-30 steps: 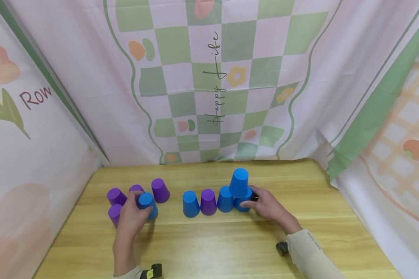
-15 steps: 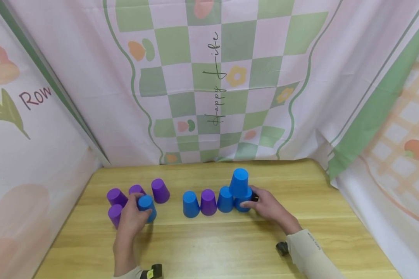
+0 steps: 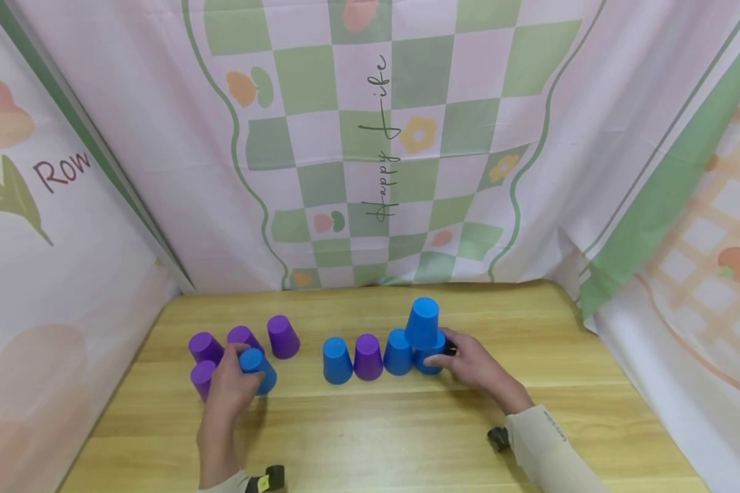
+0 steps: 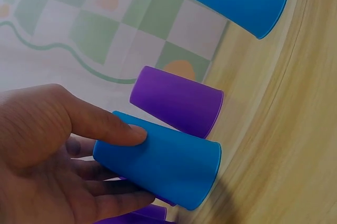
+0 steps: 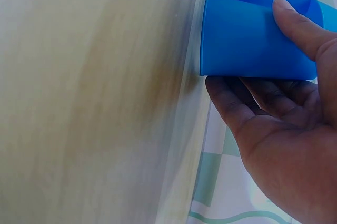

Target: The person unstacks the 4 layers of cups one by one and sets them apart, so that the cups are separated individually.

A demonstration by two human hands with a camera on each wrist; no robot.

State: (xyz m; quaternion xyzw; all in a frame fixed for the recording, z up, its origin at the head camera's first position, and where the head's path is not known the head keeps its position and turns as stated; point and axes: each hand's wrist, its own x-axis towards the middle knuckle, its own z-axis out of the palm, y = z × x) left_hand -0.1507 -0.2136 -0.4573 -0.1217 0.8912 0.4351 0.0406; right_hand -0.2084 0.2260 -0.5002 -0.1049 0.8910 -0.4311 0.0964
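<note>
At the left, my left hand (image 3: 233,383) holds an upside-down blue cup (image 4: 163,161), thumb on one side and fingers on the other. This cup leans a little toward the hand in the head view. Purple cups surround it: one (image 3: 282,337) stands behind to the right, another (image 3: 244,337) lies just behind the fingers. My right hand (image 3: 468,359) grips the lower blue cup (image 5: 258,39) at the right end of a row, thumb across its side and fingers beneath in the right wrist view. On top of that cup sits another upside-down blue cup (image 3: 422,322).
The row continues leftward with a blue cup (image 3: 398,352), a purple cup (image 3: 368,357) and a blue cup (image 3: 337,361). Two more purple cups, one farther back (image 3: 206,348) and one nearer (image 3: 202,378), stand left of my left hand. A patterned curtain (image 3: 357,185) borders the wooden table (image 3: 370,438).
My left hand has brought its blue cup slightly lower and to the left, and the cup now tilts. My right hand and the row of cups stay where they were.
</note>
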